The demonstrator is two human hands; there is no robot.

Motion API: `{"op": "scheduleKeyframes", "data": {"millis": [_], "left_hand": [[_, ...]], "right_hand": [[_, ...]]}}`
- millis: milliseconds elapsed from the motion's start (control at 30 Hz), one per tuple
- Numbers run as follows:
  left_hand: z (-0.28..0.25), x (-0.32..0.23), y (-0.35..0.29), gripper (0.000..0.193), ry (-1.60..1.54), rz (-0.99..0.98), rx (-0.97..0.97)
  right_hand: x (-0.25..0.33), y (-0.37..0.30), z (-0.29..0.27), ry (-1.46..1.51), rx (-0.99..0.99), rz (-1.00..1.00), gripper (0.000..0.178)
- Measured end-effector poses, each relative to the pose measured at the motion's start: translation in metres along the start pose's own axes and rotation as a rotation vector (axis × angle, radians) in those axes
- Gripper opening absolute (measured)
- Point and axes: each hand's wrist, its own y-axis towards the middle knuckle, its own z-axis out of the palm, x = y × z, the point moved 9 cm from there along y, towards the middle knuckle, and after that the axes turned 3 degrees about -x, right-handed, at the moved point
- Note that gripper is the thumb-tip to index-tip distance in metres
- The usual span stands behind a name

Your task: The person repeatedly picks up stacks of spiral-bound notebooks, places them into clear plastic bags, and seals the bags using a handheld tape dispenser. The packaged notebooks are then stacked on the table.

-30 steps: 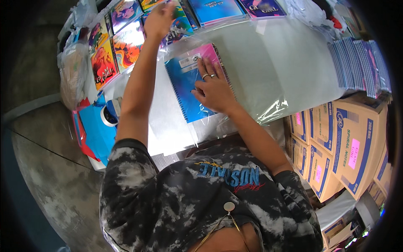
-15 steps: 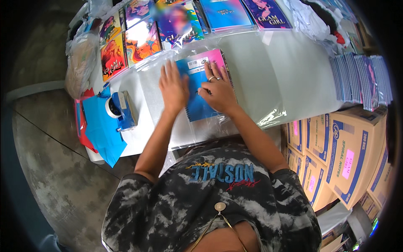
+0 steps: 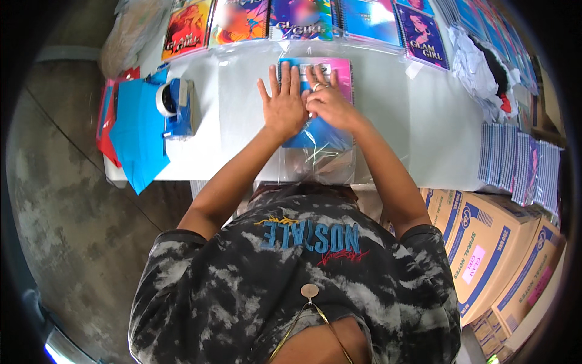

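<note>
A blue-and-pink notebook (image 3: pixel 328 134) lies flat on the pale, smooth table (image 3: pixel 445 161), beneath glossy clear film (image 3: pixel 315 165) that creases into bright streaks and runs past the notebook's six o'clock edge. The step in hand appears to be smoothing this film over the cover; the next move seems to call for flat, even pressure, keeping the notebook square while wrinkles are pressed out. The left hand (image 3: pixel 284 110) rests palm down across the nine o'clock edge, fingers spread and gripping nothing; toward three o'clock, the ringed right hand (image 3: pixel 333 108) lies with fingers partly bent, and I cannot tell whether it pinches the film. Farther out at nine o'clock are a hard-bodied blue tape dispenser (image 3: pixel 182 100) and, beyond it, an angular blue sheet (image 3: pixel 140 130) over something red. A row of glossy, coil-bound notebooks (image 3: pixel 367 21) spans twelve o'clock; crumpled white plastic (image 3: pixel 476 76) bunches just before three, a ridged notebook stack (image 3: pixel 521 161) stands just after three, and squared brown cartons (image 3: pixel 485 242) sit between four and five
</note>
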Motion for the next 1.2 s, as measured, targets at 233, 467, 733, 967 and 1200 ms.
{"op": "scheduleKeyframes", "data": {"millis": [233,467,733,967,1200], "left_hand": [[-0.042,-0.038,-0.124,0.058,-0.597,0.461,0.163],[-0.082,0.325,-0.143,0.047,-0.288,-0.896,-0.34],[-0.048,0.322,-0.131,0.037,-1.163,-0.981,0.221],[-0.046,0.357,-0.204,0.018,-0.684,-0.955,-0.019],[-0.105,0.133,0.0,0.033,-1.176,-0.311,0.067]], "right_hand": [[-0.004,0.0,-0.002,-0.031,0.178,0.108,0.018],[0.011,0.007,-0.002,-0.076,0.244,0.108,0.007],[0.012,0.013,-0.018,0.181,0.053,0.28,0.105],[0.016,0.015,-0.024,0.074,0.014,0.218,0.114],[0.0,0.014,-0.032,-0.048,-0.024,0.186,0.124]]}}
